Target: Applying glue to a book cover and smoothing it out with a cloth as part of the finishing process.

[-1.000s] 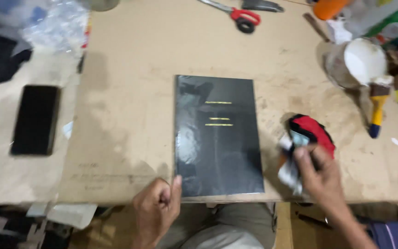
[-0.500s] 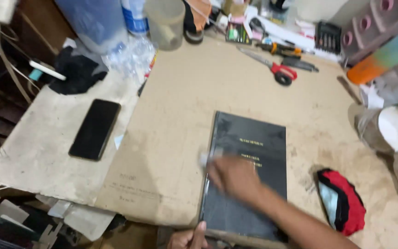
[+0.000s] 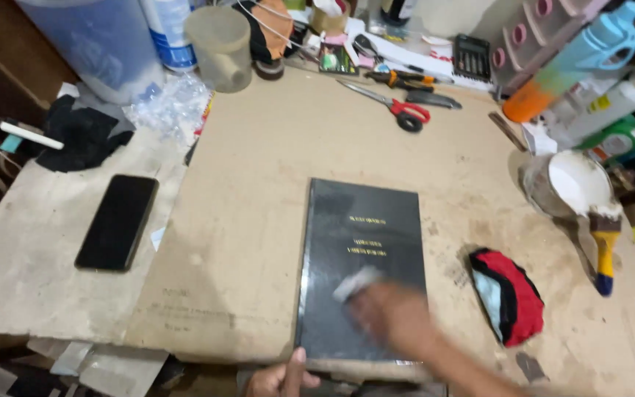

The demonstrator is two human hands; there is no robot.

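Black book [image 3: 361,250], long axis pointing away; blurred right hand [image 3: 391,316] presses apparently a pale cloth [image 3: 356,283] on its near cover, left hand [image 3: 282,378] steadying the near edge.

head cam | looks steeply down | near workbench [image 3: 259,184] (front edge at bottom)

Dark-screened black rectangular phone [image 3: 117,221] lies flat on the left slab, well apart from everything else. Black calculator [image 3: 472,56] with a small display at the back edge. White plastic bottle with blue label [image 3: 168,33] back left, beside the translucent blue container [image 3: 97,44]. Right back: teal-and-orange bottle [image 3: 567,66], white bottle with yellow cap [image 3: 608,106], green bottle [image 3: 622,136], labels too blurred to detail.
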